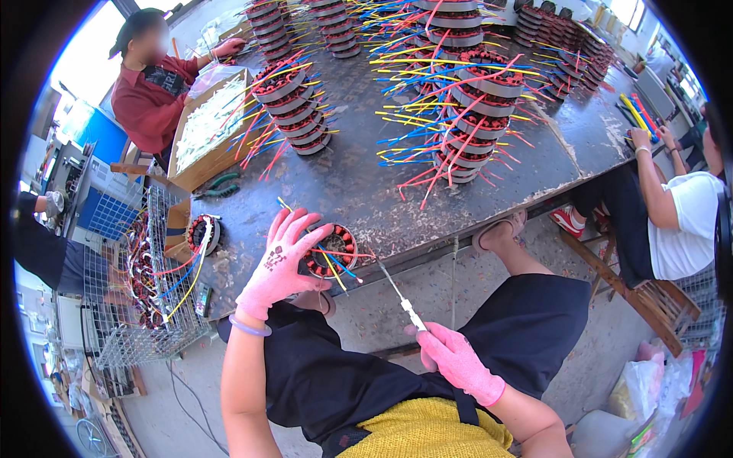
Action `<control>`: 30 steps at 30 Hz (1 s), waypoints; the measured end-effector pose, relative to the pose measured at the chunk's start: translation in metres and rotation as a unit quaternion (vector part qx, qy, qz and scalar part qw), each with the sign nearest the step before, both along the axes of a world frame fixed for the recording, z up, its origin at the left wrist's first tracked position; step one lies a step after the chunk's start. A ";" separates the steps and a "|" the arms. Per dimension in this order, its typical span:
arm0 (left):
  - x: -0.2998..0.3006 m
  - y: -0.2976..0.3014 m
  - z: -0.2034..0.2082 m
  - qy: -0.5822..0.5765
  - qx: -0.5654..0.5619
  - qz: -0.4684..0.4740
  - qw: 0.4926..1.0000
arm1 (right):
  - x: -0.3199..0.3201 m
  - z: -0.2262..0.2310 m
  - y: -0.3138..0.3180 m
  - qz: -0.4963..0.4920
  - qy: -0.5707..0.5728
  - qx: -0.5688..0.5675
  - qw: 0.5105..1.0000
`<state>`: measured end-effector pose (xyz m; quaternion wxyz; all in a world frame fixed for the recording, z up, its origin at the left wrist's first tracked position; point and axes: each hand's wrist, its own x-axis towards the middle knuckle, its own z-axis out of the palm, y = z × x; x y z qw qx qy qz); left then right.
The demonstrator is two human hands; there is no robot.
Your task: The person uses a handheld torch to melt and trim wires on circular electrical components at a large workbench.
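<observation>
Gloved in pink, my left hand (276, 266) grips a motor stator (348, 243) at the table's near edge, thumb below and fingers over its top. The stator is a ring with dark red windings; red, yellow and blue leads stick out of it. My right hand (460, 365), also in a pink glove, is closed around a slim tool (412, 313) with a white grip and a thin metal shaft. The shaft points up and left toward the stator, its tip close to a red lead. Whether tip and lead touch, I cannot tell.
Stacks of stators (473, 114) with loose leads stand across the dark table (366, 191). Left are a single stator (205, 233), green-handled pliers (220, 185), a box of white strips (183, 164) and a wire basket (114, 305). Co-workers sit at left (149, 114) and right (679, 221).
</observation>
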<state>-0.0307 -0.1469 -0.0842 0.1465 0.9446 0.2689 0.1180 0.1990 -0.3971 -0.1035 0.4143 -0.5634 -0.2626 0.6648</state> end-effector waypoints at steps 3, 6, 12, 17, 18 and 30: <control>0.001 0.001 0.000 0.006 0.007 0.001 1.000 | 0.001 0.001 -0.001 0.006 -0.007 0.008 1.000; 0.000 0.002 0.001 0.005 0.010 -0.002 1.000 | 0.001 -0.001 -0.003 0.006 -0.007 0.013 1.000; 0.001 0.002 0.000 -0.007 0.007 -0.006 1.000 | 0.001 0.001 -0.004 0.010 -0.014 0.012 1.000; 0.001 0.002 0.000 -0.011 0.009 -0.007 1.000 | 0.001 0.004 -0.004 0.009 -0.016 0.008 1.000; 0.001 0.002 0.000 -0.010 0.010 -0.007 1.000 | 0.001 0.004 -0.004 0.010 -0.021 0.010 1.000; -0.001 0.004 -0.003 -0.007 0.003 -0.012 1.000 | 0.000 0.003 -0.005 -0.003 0.007 0.001 1.000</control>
